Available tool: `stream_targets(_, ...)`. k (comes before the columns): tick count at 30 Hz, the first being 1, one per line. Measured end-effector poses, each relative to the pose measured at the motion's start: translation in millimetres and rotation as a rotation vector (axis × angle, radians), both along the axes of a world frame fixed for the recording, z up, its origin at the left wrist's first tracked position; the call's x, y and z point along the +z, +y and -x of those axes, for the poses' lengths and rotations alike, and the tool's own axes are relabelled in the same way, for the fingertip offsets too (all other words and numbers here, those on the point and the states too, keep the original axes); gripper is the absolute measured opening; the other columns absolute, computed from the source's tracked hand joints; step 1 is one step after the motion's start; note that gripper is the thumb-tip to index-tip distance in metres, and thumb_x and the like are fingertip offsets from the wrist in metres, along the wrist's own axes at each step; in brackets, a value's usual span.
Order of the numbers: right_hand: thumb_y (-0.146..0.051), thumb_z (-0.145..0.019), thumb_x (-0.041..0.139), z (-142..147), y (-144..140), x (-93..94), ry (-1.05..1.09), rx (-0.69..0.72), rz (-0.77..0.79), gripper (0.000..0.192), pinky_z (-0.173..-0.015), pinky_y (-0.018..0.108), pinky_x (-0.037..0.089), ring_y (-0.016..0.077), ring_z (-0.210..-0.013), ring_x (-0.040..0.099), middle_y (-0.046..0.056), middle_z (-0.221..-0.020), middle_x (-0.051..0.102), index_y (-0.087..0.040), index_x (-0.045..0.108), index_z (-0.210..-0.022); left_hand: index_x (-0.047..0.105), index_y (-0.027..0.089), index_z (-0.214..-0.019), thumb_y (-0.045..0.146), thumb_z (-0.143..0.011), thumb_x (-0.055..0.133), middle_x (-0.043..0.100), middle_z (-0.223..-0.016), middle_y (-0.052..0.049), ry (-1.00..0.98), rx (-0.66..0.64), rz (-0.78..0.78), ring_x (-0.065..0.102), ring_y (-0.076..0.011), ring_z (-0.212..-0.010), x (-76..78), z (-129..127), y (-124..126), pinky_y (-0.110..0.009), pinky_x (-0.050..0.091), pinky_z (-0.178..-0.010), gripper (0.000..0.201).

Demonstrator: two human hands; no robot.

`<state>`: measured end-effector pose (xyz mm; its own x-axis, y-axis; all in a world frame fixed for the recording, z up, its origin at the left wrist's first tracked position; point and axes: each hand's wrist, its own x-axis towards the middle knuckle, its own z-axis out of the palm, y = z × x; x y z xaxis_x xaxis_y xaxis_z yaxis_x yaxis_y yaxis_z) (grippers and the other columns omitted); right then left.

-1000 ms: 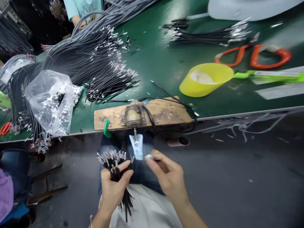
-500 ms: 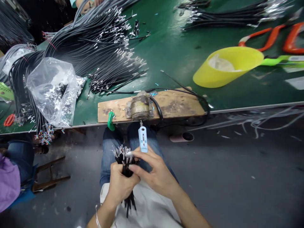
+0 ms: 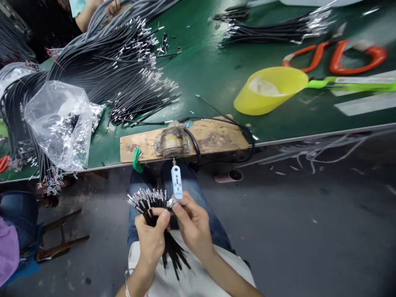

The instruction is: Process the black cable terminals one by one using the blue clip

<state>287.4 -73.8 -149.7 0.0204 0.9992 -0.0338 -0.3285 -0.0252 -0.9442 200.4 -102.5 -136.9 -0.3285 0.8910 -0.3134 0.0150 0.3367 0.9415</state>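
Note:
A bunch of short black cables [image 3: 175, 249] is gripped in my left hand [image 3: 151, 237], its silvery stripped ends fanned out at the top. My right hand [image 3: 193, 222] is closed beside it, thumb and fingers pinching a whitish, silvery cable end [image 3: 172, 202] at the right side of the bunch. Just above those fingertips hangs a light-blue plastic piece [image 3: 177, 182] with a slot, on the shaft of a small round motor [image 3: 172, 141]. The motor is fixed to a wooden board [image 3: 216, 135] at the table edge.
A green clamp [image 3: 137, 160] grips the board's left end. On the green table [image 3: 204, 78] lie grey cables [image 3: 102, 70], a plastic bag [image 3: 58, 123], a yellow cup [image 3: 262, 97], orange-handled scissors [image 3: 337, 62] and another black cable bundle [image 3: 266, 31]. A co-worker's hand [image 3: 111, 7] shows at the back.
The cable ends have spread into a wider fan in my left hand. My right fingers have closed into a pinch on a cable end near the blue piece. The view has shifted slightly.

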Motion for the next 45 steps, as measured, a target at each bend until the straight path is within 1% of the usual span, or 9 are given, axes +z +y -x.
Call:
stream_targets(4, -0.041, -0.079, 0.056, -6.1, 4.8, -5.0, 0.301, 0.247, 0.233, 0.025, -0.047, 0.026, 0.036, 0.0127, -0.052, 0.043, 0.000, -0.063, 0.046, -0.019, 0.059, -0.069, 0.062, 0.016, -0.055, 0.051, -0.071, 0.060, 0.047, -0.041, 0.002, -0.037, -0.045, 0.017, 0.042, -0.0095, -0.040, -0.1, 1.3, 0.9, -0.023, 0.039, -0.041, 0.039)
stream_targets(11, -0.024, -0.077, 0.061, -30.8, 17.8, 6.0, -0.051, 0.239, -0.138, 0.011, -0.054, 0.026, 0.039, 0.0144, -0.061, 0.050, 0.002, -0.066, 0.053, -0.018, 0.060, -0.067, 0.066, 0.012, -0.055, 0.044, -0.072, 0.062, 0.048, -0.039, 0.001, -0.062, -0.108, 0.059, 0.041, -0.0087, -0.038, 9.1, 5.2, 4.1, -0.023, 0.035, -0.041, 0.037)
stream_targets(15, -0.015, -0.079, 0.055, -23.8, 12.0, 6.9, -0.190, 0.069, -0.182, 0.019, -0.048, 0.026, 0.036, 0.0132, -0.053, 0.045, -0.001, -0.058, 0.047, -0.020, 0.051, -0.061, 0.067, 0.013, -0.056, 0.033, -0.065, 0.070, 0.057, -0.048, -0.001, -0.011, -0.038, 0.037, 0.048, -0.0112, -0.046, 9.7, 1.4, 2.6, -0.024, 0.041, -0.049, 0.022)
stream_targets(18, -0.003, -0.075, 0.052, -16.5, 5.8, 3.8, -0.413, -0.186, -0.414, 0.019, -0.055, 0.029, 0.039, 0.0151, -0.059, 0.045, 0.000, -0.064, 0.049, -0.022, 0.054, -0.072, 0.070, 0.013, -0.062, 0.029, -0.066, 0.070, 0.064, -0.057, -0.002, 0.026, 0.010, 0.026, 0.056, -0.0141, -0.056, 10.4, -2.4, 0.1, -0.025, 0.045, -0.058, 0.016)
stream_targets(21, 0.002, -0.072, 0.050, -16.6, 5.4, 0.5, -0.521, -0.228, -0.631, 0.028, -0.061, 0.031, 0.041, 0.0173, -0.065, 0.048, 0.003, -0.071, 0.054, -0.023, 0.057, -0.082, 0.070, 0.012, -0.061, 0.029, -0.070, 0.066, 0.058, -0.046, 0.000, 0.022, -0.021, 0.030, 0.051, -0.0115, -0.045, 12.5, -2.9, -1.0, -0.024, 0.042, -0.049, 0.020)
stream_targets(25, -0.019, -0.081, 0.053, -23.0, 13.3, 1.1, -0.177, 0.098, -0.267, 0.008, -0.060, 0.030, 0.042, 0.0170, -0.065, 0.051, 0.003, -0.070, 0.054, -0.021, 0.057, -0.075, 0.071, 0.011, -0.063, 0.029, -0.070, 0.067, 0.059, -0.044, 0.000, 0.003, -0.054, 0.012, 0.051, -0.0110, -0.042, 15.6, 2.0, 2.0, -0.023, 0.042, -0.045, 0.020)
stream_targets(31, -0.045, -0.065, 0.071, -34.4, 36.6, 7.5, 0.402, 0.713, 0.356, 0.032, -0.056, 0.023, 0.040, 0.0107, -0.057, 0.049, -0.002, -0.058, 0.052, -0.015, 0.063, -0.071, 0.073, 0.013, -0.065, 0.024, -0.062, 0.073, 0.072, -0.065, -0.007, -0.016, -0.079, -0.068, 0.065, -0.0204, -0.063, 14.7, 8.6, 8.0, -0.030, 0.051, -0.065, 0.012)
stream_targets(38, -0.053, -0.058, 0.072, -35.2, 72.1, 22.7, 0.262, 0.347, 0.279, 0.041, -0.045, 0.022, 0.032, 0.0073, -0.047, 0.038, -0.004, -0.048, 0.046, -0.014, 0.059, -0.054, 0.072, 0.019, -0.058, 0.027, -0.057, 0.076, 0.069, -0.057, -0.003, 0.064, -0.015, -0.098, 0.063, -0.0178, -0.055, 20.9, 10.2, 1.3, -0.029, 0.051, -0.057, 0.010)
stream_targets(45, -0.056, -0.061, 0.068, -16.8, 70.8, 36.6, 0.329, 0.316, 0.280, 0.043, -0.045, 0.022, 0.036, 0.0101, -0.046, 0.047, 0.001, -0.050, 0.057, -0.014, 0.065, -0.056, 0.072, 0.022, -0.059, 0.033, -0.057, 0.077, 0.070, -0.059, -0.002, 0.076, 0.079, -0.153, 0.064, -0.0184, -0.057, 31.4, 2.9, 13.4, -0.029, 0.051, -0.060, 0.012)
